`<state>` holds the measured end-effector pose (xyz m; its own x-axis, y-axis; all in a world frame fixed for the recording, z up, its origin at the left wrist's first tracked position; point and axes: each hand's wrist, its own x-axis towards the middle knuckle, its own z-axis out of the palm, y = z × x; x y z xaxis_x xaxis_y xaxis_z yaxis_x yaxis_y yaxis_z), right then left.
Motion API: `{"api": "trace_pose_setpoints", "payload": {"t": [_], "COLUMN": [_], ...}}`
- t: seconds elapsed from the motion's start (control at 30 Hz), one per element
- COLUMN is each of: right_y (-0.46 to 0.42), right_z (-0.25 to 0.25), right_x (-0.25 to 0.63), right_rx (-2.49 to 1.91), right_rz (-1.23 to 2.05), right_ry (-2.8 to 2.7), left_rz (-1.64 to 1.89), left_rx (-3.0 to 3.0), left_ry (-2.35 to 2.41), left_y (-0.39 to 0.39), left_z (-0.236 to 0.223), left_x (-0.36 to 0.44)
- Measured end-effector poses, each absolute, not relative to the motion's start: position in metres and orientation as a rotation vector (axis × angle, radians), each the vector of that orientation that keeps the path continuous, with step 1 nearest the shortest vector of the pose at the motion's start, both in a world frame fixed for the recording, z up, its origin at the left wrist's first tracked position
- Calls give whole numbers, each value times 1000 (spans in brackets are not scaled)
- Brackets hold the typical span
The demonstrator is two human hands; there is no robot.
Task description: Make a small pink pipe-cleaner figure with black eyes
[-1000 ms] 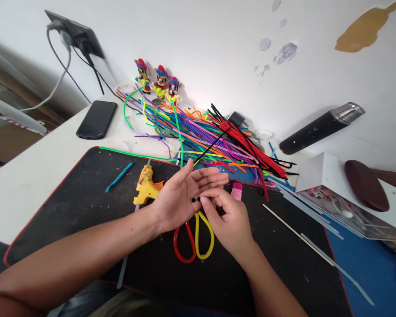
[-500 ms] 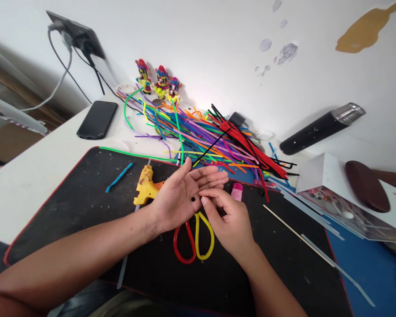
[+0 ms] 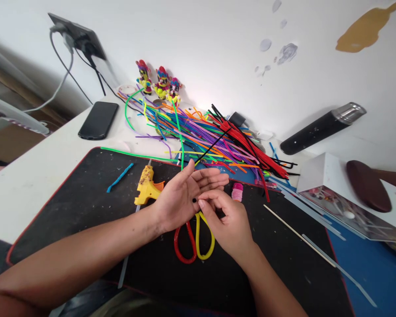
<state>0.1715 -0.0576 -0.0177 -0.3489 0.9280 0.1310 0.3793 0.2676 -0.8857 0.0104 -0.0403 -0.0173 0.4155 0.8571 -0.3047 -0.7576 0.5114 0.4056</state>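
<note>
Left hand (image 3: 181, 196) palm up and nearly flat, thumb raised, fingers loosely extended, with a tiny rounded black bead (image 3: 194, 200) lying loose near the base of the fingers. Right hand (image 3: 229, 218) coming in from the right, thumb and forefinger pinched tip to tip just beside the bead, other fingers curled; cannot tell about anything held between those tips. Underneath, a dull black mat (image 3: 79, 202) with a thin red edge and pale specks. Just below the hands, two smooth, glossy teardrop handles, a red loop (image 3: 175, 242) and a yellow loop (image 3: 213, 240). Partly behind the left hand, a yellow plastic glue gun (image 3: 146, 187); farther left, a short, twisted blue stem (image 3: 119, 177). Right of the hands, a ribbed pink piece (image 3: 237, 192) and a slender, straight pale stick (image 3: 298, 235). Beyond, a tangled heap of thin multicoloured stems (image 3: 211, 141), three knobbly bright figures (image 3: 163, 81) upright behind, a flat black phone (image 3: 98, 119) to the left, and a cylindrical black flask (image 3: 313, 134) with shiny metal cap to the right.
</note>
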Motion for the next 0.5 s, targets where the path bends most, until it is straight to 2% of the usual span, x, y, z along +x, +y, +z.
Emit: {"api": "trace_pose_setpoints", "payload": {"t": [0.5], "right_y": [-60], "right_z": [-20], "right_x": [170], "right_rx": [-1178], "right_rz": [996], "right_ry": [-1982], "left_rz": [1046], "left_rx": [277], "left_ry": [521], "left_y": [-43], "left_z": [-14], "left_x": [16]}}
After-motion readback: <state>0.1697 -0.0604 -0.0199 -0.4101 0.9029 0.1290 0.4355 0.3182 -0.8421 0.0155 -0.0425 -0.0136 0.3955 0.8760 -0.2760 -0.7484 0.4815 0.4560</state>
